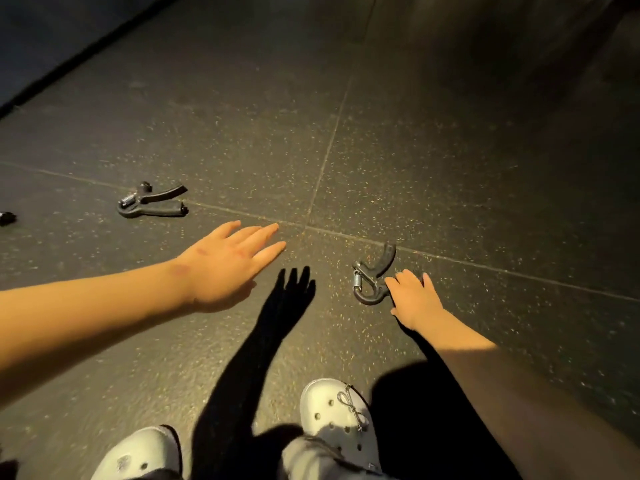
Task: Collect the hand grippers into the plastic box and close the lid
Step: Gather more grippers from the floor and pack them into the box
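The left hand (228, 261) is released, fingers straight and together, palm down, held above the floor (450, 150) with its fingertips just short of the seam cross (307, 225) where the tile joints meet; its shadow (277, 323) falls on the floor below and toward the person. The right hand (414, 299) lies right of and nearer than the seam cross, its fingertips touching the lower handle of the near hand gripper (372, 275); whether the fingers are closed round that handle I cannot tell. This gripper lies flat, just right of the seam cross, spring toward the left hand, upper handle free. The far hand gripper (152, 204) lies flat well left of the seam cross, beyond the left forearm, untouched. A small dark object (7, 218) is cut off at the edge, farther left. Two white clogs (341, 420) stand nearest the person, below the seam cross.
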